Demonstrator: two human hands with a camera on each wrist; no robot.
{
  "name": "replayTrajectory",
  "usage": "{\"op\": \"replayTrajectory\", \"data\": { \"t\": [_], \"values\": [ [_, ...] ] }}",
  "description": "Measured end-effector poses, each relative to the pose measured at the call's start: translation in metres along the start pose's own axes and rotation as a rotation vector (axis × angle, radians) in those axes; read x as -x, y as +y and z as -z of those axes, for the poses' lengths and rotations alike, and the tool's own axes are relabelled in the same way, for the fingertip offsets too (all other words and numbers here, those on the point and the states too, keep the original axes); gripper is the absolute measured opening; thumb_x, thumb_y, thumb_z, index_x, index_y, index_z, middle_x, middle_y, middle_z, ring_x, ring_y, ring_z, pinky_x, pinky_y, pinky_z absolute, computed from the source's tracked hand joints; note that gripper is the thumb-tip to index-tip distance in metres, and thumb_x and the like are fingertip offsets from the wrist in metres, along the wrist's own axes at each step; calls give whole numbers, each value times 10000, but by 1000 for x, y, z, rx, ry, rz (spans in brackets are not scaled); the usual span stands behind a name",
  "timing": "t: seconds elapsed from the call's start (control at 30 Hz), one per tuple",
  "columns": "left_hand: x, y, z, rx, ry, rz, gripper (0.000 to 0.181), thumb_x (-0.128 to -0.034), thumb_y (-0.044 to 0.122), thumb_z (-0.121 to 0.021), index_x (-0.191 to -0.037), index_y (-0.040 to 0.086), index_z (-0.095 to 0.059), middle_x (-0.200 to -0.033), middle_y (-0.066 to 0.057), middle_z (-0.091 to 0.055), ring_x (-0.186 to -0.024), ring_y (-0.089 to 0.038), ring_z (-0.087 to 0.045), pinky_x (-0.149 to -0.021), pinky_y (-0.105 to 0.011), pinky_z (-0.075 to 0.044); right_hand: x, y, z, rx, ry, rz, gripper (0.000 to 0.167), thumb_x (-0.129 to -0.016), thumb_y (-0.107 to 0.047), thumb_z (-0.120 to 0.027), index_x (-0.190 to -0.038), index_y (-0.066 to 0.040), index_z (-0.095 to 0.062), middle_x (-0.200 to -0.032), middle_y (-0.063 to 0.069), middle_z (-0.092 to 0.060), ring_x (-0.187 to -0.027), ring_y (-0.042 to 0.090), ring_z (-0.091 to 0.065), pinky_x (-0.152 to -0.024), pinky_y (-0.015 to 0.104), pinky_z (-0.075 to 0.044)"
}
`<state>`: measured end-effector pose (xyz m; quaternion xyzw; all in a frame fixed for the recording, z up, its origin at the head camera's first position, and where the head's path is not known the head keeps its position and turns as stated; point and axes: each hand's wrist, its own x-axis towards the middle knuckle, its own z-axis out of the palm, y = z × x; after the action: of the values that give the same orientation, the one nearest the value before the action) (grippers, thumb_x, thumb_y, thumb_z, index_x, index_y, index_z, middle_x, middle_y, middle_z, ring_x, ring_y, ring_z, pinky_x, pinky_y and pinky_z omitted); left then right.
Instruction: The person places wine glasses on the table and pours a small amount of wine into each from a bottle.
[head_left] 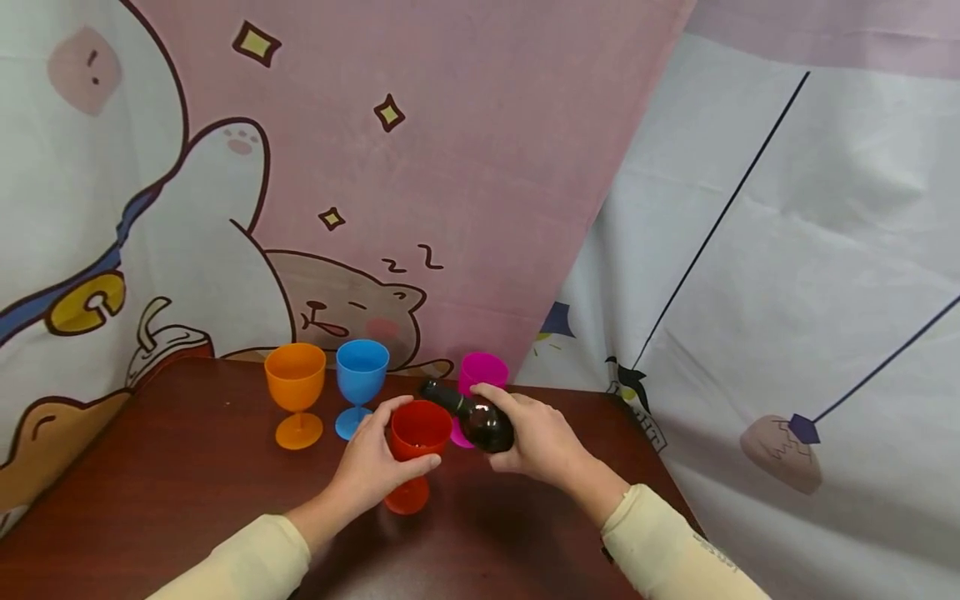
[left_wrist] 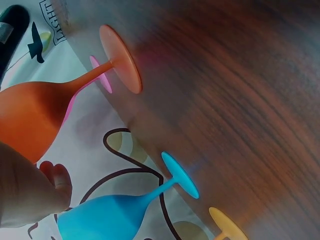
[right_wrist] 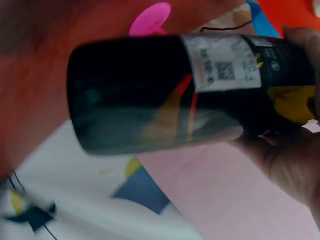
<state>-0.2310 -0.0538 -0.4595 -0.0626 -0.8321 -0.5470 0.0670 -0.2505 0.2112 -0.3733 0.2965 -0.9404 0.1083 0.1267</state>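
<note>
High head view, close tilted wrist views, shared tabletop (head_left: 187, 475)

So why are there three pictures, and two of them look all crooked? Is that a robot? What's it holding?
No robot here, just a person's two bare hands. The big picture comes from a camera on the person's head, looking forward and down. The two crooked ones come from little cameras on the wrists, so they tilt when the arms turn.

The left hand holds a red cup with a stem. The right hand grips a dark bottle, tipped so its neck points toward the red cup. An orange cup, a blue cup and a pink cup stand on the brown table. Behind hangs a cartoon cloth.
</note>
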Motion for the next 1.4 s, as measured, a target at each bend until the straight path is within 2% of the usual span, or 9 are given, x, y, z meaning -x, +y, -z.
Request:
{"op": "replayTrajectory", "data": {
  "t": [0.13,0.27,0.43,0.57,0.7,0.83,1.07,1.2,1.4],
  "values": [
    [0,0,-1,6,14,-5,943,-750,397,-986,-1533,245,-483,-1373,-59,-638,-1270,-286,-566,-861,-418,-672,6,8,-12,-245,103,-90,973,-730,-266,-988,-1544,-398,-470,-1198,28,-770,-996,189,-749,-869,414,-653],
    [0,-1,-2,14,20,-16,943,-750,401,-986,-1533,240,-486,-1373,-63,-640,-1271,-294,-574,-855,-421,-672,18,24,-26,-442,272,-235,996,-726,-250,-1003,-1545,-384,-451,-1223,55,-764,-1010,198,-746,-863,403,-637],
    [1,-3,-2,28,23,-22,939,-752,396,-985,-1533,248,-485,-1367,-63,-641,-1265,-296,-584,-851,-407,-672,35,49,-42,-557,467,-437,1015,-727,-266,-1010,-1561,-355,-438,-1298,76,-726,-1098,242,-704,-930,461,-579],
    [2,-4,-3,37,26,-18,934,-753,371,-988,-1532,255,-485,-1368,-67,-641,-1267,-307,-589,-847,-409,-674,46,69,-53,-567,556,-526,1028,-732,-256,-1009,-1579,-343,-431,-1351,73,-693,-1128,215,-671,-951,428,-563],
    [3,-4,-3,32,23,-2,937,-754,375,-987,-1534,276,-478,-1369,-53,-639,-1267,-296,-589,-847,-409,-674,53,85,-60,-539,596,-562,1031,-734,-248,-1007,-1586,-322,-430,-1373,82,-687,-1130,194,-664,-929,352,-562],
    [2,-3,-4,36,18,0,940,-756,380,-985,-1539,280,-476,-1368,-47,-638,-1265,-286,-586,-847,-405,-674,56,92,-62,-545,613,-591,1035,-740,-266,-1004,-1591,-338,-420,-1420,92,-660,-1183,243,-669,-939,353,-548],
    [-8,-1,-6,32,33,-32,929,-786,381,-965,-1553,235,-462,-1365,-82,-649,-1255,-301,-596,-855,-415,-674,55,99,-63,-550,605,-586,1037,-766,-301,-985,-1613,-352,-387,-1443,127,-643,-1216,318,-668,-993,519,-551],
    [-19,1,-14,-1,72,-26,967,-797,403,-953,-1586,205,-430,-1380,-104,-653,-1254,-320,-604,-880,-445,-665,57,102,-64,-562,602,-600,1067,-776,-294,-973,-1639,-336,-347,-1472,162,-615,-1262,370,-641,-1045,584,-521],
    [-34,-2,-26,12,168,16,1010,-827,421,-921,-1606,90,-370,-1436,-176,-614,-1300,-395,-561,-931,-546,-635,57,101,-68,-567,608,-588,1086,-771,-277,-975,-1649,-299,-337,-1501,162,-590,-1281,362,-618,-1076,582,-500]
  ]
}}
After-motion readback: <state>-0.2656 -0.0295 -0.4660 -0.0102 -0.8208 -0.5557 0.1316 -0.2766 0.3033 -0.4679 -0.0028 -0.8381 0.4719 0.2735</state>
